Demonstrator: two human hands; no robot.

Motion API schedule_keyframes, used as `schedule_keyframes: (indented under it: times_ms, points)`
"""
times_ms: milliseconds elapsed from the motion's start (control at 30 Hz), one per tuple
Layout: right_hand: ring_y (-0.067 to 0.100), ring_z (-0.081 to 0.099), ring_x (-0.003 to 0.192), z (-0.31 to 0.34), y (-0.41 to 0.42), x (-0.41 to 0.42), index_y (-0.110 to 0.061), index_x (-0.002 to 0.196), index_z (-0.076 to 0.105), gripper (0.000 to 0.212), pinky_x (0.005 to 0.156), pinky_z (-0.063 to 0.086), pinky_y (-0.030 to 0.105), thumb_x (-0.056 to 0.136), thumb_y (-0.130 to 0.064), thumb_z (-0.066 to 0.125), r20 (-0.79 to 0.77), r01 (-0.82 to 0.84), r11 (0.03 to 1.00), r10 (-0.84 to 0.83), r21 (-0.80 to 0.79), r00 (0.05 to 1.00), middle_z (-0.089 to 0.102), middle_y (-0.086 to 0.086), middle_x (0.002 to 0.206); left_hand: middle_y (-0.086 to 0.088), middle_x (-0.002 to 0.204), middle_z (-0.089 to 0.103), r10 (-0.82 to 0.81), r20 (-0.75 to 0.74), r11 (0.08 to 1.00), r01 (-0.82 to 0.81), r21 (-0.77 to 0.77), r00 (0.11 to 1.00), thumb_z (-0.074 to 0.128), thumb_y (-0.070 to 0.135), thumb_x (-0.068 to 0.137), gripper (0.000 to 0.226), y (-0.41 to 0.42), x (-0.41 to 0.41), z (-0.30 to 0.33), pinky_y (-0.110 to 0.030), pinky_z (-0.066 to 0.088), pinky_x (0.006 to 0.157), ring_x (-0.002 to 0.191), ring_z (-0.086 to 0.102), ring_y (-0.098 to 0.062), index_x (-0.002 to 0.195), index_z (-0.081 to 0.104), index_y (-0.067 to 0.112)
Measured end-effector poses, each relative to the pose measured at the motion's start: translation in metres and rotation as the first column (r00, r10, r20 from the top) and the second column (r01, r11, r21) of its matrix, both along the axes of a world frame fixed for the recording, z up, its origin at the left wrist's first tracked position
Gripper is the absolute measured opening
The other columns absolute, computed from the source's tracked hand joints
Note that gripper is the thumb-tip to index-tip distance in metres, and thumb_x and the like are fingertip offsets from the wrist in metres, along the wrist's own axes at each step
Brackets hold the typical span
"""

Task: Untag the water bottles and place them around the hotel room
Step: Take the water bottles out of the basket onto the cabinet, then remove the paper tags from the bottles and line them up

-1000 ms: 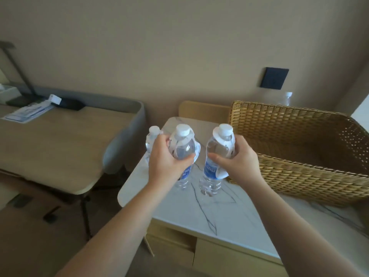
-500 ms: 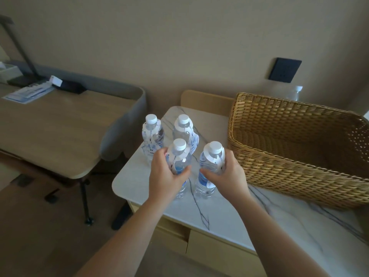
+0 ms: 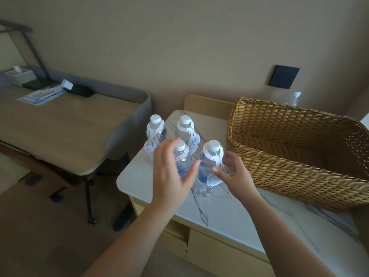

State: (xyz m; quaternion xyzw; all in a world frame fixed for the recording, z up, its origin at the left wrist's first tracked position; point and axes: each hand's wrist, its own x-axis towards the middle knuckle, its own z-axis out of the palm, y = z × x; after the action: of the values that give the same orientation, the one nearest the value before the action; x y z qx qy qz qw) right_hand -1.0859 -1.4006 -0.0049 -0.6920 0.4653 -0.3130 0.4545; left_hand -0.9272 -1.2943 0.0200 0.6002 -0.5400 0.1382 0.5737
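Standing mid-frame on the marble tabletop [image 3: 209,206]: four clear water bottles [image 3: 207,168], white-capped, paper-tagged. Hovering released beside the front pair: left hand [image 3: 173,172], right hand [image 3: 233,174].

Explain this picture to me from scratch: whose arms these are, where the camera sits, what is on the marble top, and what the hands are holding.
There is no machine here. The two bare arms belong to a person wearing a wide-angle camera on the head, so you look forward and down as they do.

On the white marble-topped cabinet stand four small water bottles with white caps, each with a white paper tag hung round its neck: two at the back and two in front. Beside them sits a large wicker basket; no contents show in the part of its inside that is visible. A wooden desk stands to the left.

The left hand is open around the front-left bottle, fingers spread, gripping nothing. The right hand is open beside the front-right bottle, its thumb touching the tag. Neither hand holds anything.
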Motion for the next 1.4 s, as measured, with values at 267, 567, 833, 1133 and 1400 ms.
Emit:
schedule_keyframes:
  times_ms: [267, 567, 833, 1133, 1400]
  points:
    - [0.025, 0.063, 0.103, -0.009, 0.006, -0.021, -0.017, 0.124, 0.056, 0.042, 0.088, 0.054, 0.039, 0.085, -0.028, 0.069, 0.193, 0.031, 0.962, -0.086, 0.271, 0.977, 0.063, 0.012, 0.111, 0.004, 0.148, 0.036, -0.252, -0.368, 0.854, 0.385, 0.351, 0.895, 0.061, 0.035, 0.090, 0.066, -0.018, -0.044, -0.011, -0.022, 0.034, 0.107, 0.133, 0.033, -0.001, 0.146, 0.027, 0.022]
    - [0.015, 0.063, 0.083, 0.011, 0.006, -0.030, -0.012, 0.099, 0.066, 0.009, 0.079, 0.051, 0.032, 0.092, -0.013, 0.060, 0.390, -0.061, 0.963, -0.047, 0.261, 0.920, 0.068, 0.001, 0.088, 0.018, 0.145, 0.027, -0.150, -0.721, 0.802, 0.510, 0.311, 0.677, 0.036, 0.042, 0.091, 0.061, -0.035, -0.050, -0.017, -0.020, 0.019, 0.103, 0.130, 0.022, 0.005, 0.149, 0.023, 0.030]
    - [0.025, 0.059, 0.077, 0.012, 0.008, -0.024, -0.010, 0.085, 0.068, 0.002, 0.086, 0.052, 0.049, 0.087, -0.009, 0.067, 0.154, -0.049, 0.990, 0.029, 0.129, 0.988, 0.066, 0.022, 0.086, 0.039, 0.133, 0.030, -0.206, -0.686, 0.804, 0.520, 0.288, 0.698, 0.036, 0.024, 0.096, 0.049, -0.031, -0.046, -0.020, 0.006, 0.018, 0.088, 0.125, 0.027, 0.015, 0.143, 0.031, 0.039]
    - [0.022, 0.065, 0.081, 0.052, -0.008, -0.021, -0.012, 0.088, 0.067, 0.009, 0.081, 0.052, 0.042, 0.092, -0.009, 0.060, 0.375, -0.074, 0.993, 0.034, 0.093, 0.926, 0.073, 0.006, 0.085, 0.004, 0.136, 0.049, -0.223, -0.650, 0.795, 0.521, 0.309, 0.726, 0.044, 0.024, 0.096, 0.042, -0.035, -0.045, -0.028, -0.034, 0.042, 0.104, 0.124, 0.046, -0.005, 0.138, 0.043, 0.031]
    - [0.019, 0.066, 0.083, 0.032, 0.002, -0.063, -0.008, 0.089, 0.063, 0.009, 0.074, 0.054, 0.034, 0.092, -0.005, 0.056, 0.495, -0.001, 0.973, -0.117, 0.231, 0.861, 0.071, 0.007, 0.090, 0.005, 0.131, 0.044, -0.120, -0.521, 0.845, 0.363, 0.394, 0.845, 0.080, 0.034, 0.072, 0.079, -0.057, -0.050, -0.033, -0.008, 0.038, 0.087, 0.114, 0.044, -0.008, 0.135, 0.034, 0.022]
